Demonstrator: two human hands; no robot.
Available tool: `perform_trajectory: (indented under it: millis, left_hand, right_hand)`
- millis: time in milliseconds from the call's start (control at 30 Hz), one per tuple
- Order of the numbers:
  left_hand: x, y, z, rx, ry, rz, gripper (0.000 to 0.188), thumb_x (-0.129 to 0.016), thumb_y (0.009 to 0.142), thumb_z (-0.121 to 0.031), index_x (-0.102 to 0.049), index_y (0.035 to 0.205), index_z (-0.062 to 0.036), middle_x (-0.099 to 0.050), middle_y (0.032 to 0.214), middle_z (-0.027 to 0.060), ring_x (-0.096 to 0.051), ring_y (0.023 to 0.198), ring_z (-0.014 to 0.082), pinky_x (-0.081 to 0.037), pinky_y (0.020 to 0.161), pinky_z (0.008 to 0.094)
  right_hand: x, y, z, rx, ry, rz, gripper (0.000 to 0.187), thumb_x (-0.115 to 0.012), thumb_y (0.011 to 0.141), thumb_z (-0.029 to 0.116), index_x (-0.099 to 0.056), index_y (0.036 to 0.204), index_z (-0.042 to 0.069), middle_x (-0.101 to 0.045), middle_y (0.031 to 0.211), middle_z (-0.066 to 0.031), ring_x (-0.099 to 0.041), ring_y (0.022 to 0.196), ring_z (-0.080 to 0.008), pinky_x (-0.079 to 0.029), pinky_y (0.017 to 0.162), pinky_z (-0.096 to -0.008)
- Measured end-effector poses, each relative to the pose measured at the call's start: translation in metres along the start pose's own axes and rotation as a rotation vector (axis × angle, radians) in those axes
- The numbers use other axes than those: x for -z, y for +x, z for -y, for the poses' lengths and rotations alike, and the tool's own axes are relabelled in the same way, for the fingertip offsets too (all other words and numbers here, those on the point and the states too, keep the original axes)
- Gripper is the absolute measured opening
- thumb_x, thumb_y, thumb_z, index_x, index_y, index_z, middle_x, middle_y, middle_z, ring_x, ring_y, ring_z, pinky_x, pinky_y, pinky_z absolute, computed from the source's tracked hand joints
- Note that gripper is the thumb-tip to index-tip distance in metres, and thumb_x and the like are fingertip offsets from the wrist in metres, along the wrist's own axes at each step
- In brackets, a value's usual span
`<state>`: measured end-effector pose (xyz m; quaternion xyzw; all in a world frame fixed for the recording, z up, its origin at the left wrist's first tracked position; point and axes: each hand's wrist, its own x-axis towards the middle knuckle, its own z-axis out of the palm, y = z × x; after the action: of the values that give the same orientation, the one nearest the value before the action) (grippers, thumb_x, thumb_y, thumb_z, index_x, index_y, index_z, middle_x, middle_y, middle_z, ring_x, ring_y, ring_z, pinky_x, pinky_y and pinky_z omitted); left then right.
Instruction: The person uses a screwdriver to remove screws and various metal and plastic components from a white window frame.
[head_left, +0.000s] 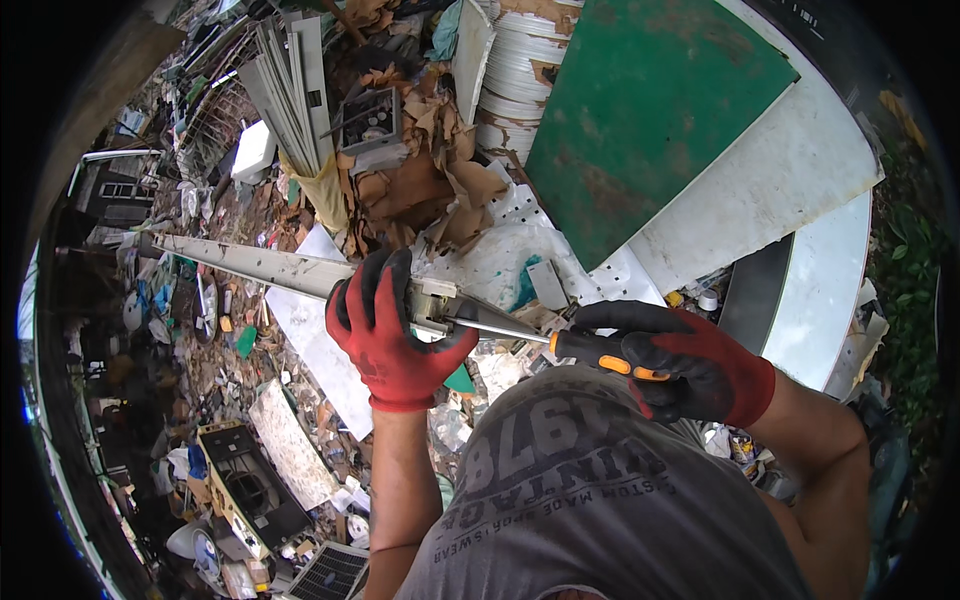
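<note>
Screwdriver work on a long grey strip, over a scrap heap

Scrap covers the ground all around: a green sheet panel (650,110) leaning on white boards (800,170) at upper right, torn brown cardboard (420,185) above centre, a stack of grey slats (290,85) upper left, an opened appliance casing (245,490) lower left. Person's grey printed T-shirt (590,500) fills the bottom of the view.

Long grey metal strip (250,262) runs from far left up to the middle, held off the ground. Left hand (390,325), red-and-black glove, fingers wrapped tight around the strip's near end, just beside a pale end fitting (435,300). Right hand (690,365), same kind of glove, fingers closed around the black-and-orange handle of a screwdriver (560,342). Shaft points left; its tip sits at or in the end fitting, exact contact hidden by the left thumb.

Step in hand, as judged: working the end fitting with the screwdriver, either turning a screw or prying, cannot tell which. Fitting looks attached.

Next move calls for: left grip steady so the strip doesn't swing, shaft kept in line with the fitting, firm push along the shaft so the tip doesn't slip toward the left thumb.
</note>
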<state>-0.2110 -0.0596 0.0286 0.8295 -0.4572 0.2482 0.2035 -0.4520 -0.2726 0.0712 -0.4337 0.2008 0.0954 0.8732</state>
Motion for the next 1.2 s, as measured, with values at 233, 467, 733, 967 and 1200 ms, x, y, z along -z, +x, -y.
perform_trajectory:
  millis: [233, 467, 733, 967, 1200]
  left_hand:
    - [-0.001, 0.004, -0.004, -0.005, 0.011, -0.029, 0.080, -0.085, 0.064, -0.043, -0.065, 0.132, -0.0090, -0.067, 0.129, 0.0119, -0.059, 0.123, 0.0328, -0.034, 0.111, 0.0493]
    - [-0.001, 0.001, 0.002, -0.004, -0.011, -0.007, 0.084, -0.085, 0.061, -0.045, -0.064, 0.134, -0.0091, -0.065, 0.132, 0.0134, -0.057, 0.124, 0.0343, -0.034, 0.112, 0.0507]
    - [-0.005, 0.004, 0.001, 0.003, -0.008, 0.005, 0.090, -0.085, 0.059, -0.052, -0.064, 0.136, -0.0097, -0.063, 0.137, 0.0148, -0.055, 0.128, 0.0341, -0.033, 0.114, 0.0530]
    - [-0.007, 0.006, 0.002, -0.007, 0.000, -0.003, 0.090, -0.085, 0.060, -0.051, -0.063, 0.136, -0.0086, -0.063, 0.136, 0.0147, -0.055, 0.128, 0.0343, -0.034, 0.113, 0.0527]
    - [-0.008, 0.006, 0.004, -0.012, 0.007, 0.018, 0.089, -0.086, 0.062, -0.050, -0.062, 0.136, -0.0074, -0.063, 0.136, 0.0146, -0.055, 0.128, 0.0341, -0.033, 0.112, 0.0529]
  right_hand:
    - [0.004, 0.002, -0.004, 0.435, -1.092, -0.127, 0.053, -0.071, 0.090, 0.007, -0.061, 0.142, 0.006, -0.066, 0.104, -0.0103, -0.069, 0.077, -0.0218, -0.054, 0.063, -0.0358]
    - [0.003, 0.000, -0.009, 0.447, -0.379, -0.145, 0.055, -0.071, 0.096, 0.014, -0.054, 0.147, 0.006, -0.060, 0.128, -0.0170, -0.069, 0.098, -0.0261, -0.059, 0.080, -0.0419]
    - [-0.005, -0.001, -0.033, 0.431, 0.057, -0.192, 0.059, -0.059, 0.107, 0.032, -0.041, 0.155, 0.002, -0.062, 0.133, -0.0178, -0.070, 0.105, -0.0206, -0.059, 0.092, -0.0388]
    - [0.005, -0.009, 0.000, 0.265, -0.383, -0.189, 0.055, -0.053, 0.089, 0.000, -0.054, 0.145, 0.000, -0.065, 0.124, -0.0177, -0.063, 0.112, -0.0185, -0.050, 0.099, -0.0344]
    - [0.017, 0.006, -0.025, 1.135, -1.181, -0.247, 0.033, -0.069, 0.079, -0.003, -0.072, 0.111, 0.007, -0.056, 0.126, -0.0224, -0.060, 0.108, -0.0378, -0.051, 0.092, -0.0427]
